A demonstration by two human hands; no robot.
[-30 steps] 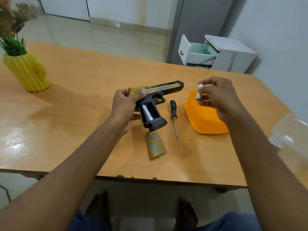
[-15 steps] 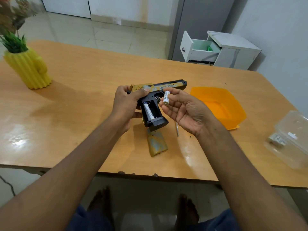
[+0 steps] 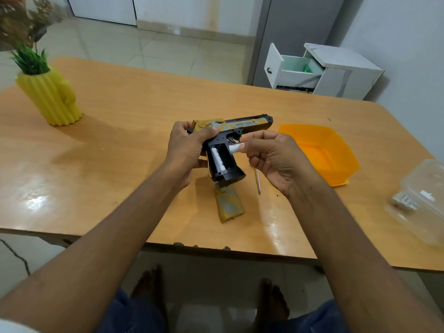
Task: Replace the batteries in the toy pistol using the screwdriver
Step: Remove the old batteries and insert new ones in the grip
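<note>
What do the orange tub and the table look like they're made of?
The orange tub looks like thin, slightly see-through plastic with a glossy finish. The table seems to be wood-look laminate: printed grain, shiny glare patches, and chips along the near edge.

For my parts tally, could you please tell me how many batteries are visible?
2 clear: one in the pistol grip, one in the right hand. Blurred pieces in the clear box may be more.
</note>
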